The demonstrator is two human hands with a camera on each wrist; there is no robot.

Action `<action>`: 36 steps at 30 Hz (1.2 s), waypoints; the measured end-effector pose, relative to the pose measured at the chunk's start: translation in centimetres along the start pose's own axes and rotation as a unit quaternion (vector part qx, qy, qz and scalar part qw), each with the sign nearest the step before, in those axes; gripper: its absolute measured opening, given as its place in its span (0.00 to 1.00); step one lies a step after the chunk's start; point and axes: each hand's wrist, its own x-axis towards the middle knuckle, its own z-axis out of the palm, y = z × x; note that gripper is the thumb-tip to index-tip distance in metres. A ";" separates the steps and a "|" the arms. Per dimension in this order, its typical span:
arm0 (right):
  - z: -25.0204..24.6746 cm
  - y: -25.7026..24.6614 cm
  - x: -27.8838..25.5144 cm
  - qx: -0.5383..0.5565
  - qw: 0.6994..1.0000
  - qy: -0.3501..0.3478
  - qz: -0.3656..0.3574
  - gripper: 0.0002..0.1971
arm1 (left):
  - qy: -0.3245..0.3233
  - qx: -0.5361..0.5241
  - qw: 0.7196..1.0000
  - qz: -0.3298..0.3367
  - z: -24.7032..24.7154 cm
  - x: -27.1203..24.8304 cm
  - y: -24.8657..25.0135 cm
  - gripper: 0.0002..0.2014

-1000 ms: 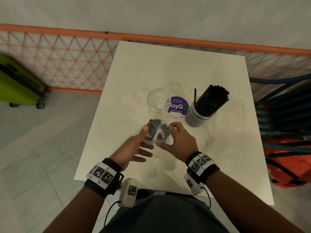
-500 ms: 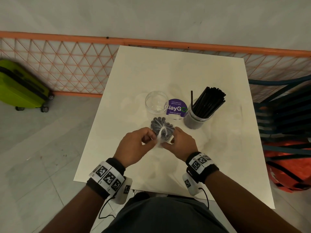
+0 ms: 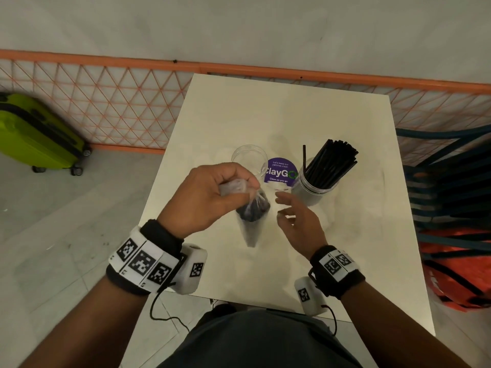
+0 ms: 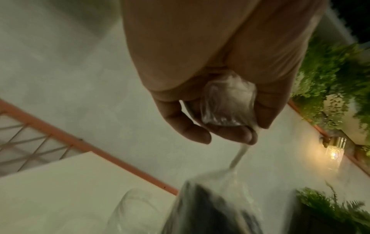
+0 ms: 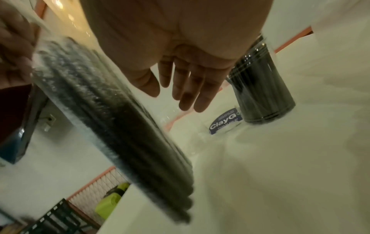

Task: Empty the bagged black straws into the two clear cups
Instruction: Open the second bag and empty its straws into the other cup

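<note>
Straws bag [image 3: 253, 208] hangs pinched in left hand [image 3: 210, 197], right hand [image 3: 299, 221] slack beside, full cup [image 3: 313, 185] near.

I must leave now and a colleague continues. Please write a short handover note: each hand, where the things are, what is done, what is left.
Left hand: grips the gathered top of the bag of black straws, which hangs above the table.
Right hand: open beside the bag, holds nothing.
Right clear cup: already holds black straws.
Left clear cup: looks empty, behind the left hand.
Done: one cup filled, bag lifted.
Left: open the bag and empty its straws into the cups.
</note>
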 end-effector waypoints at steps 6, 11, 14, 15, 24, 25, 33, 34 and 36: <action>-0.6 -2.6 -0.3 0.018 0.990 -0.110 -0.086 0.39 | -0.052 0.096 0.993 0.035 -1.2 0.2 1.8 0.06; -0.8 -2.3 0.2 -0.014 0.993 -0.081 -0.083 0.49 | -0.040 0.113 0.990 0.072 -1.8 0.3 2.6 0.10; -0.9 -2.8 0.2 0.003 0.988 -0.118 -0.096 0.51 | -0.027 0.120 0.990 0.074 -2.3 0.5 3.3 0.10; -1.0 -2.9 0.2 -0.002 0.988 -0.123 -0.096 0.50 | -0.028 0.118 0.990 0.074 -2.4 0.4 3.4 0.10; -3.0 -2.3 -1.2 0.011 0.994 -0.094 -0.062 0.36 | -0.034 0.142 0.987 0.072 -2.6 0.1 4.2 0.10; -2.8 -2.4 -1.4 0.021 0.993 -0.099 -0.063 0.37 | -0.032 0.149 0.986 0.075 -2.6 0.2 4.3 0.10; -1.8 -3.7 -1.4 0.048 0.989 -0.110 -0.083 0.42 | -0.038 0.180 0.981 0.064 -2.6 0.9 5.3 0.08; -1.9 -3.8 -1.3 0.054 0.988 -0.117 -0.087 0.42 | -0.038 0.185 0.980 0.062 -2.7 0.9 5.5 0.08; -1.9 -4.0 -1.1 0.051 0.984 -0.139 -0.097 0.43 | -0.035 0.186 0.980 0.066 -2.8 1.0 5.6 0.08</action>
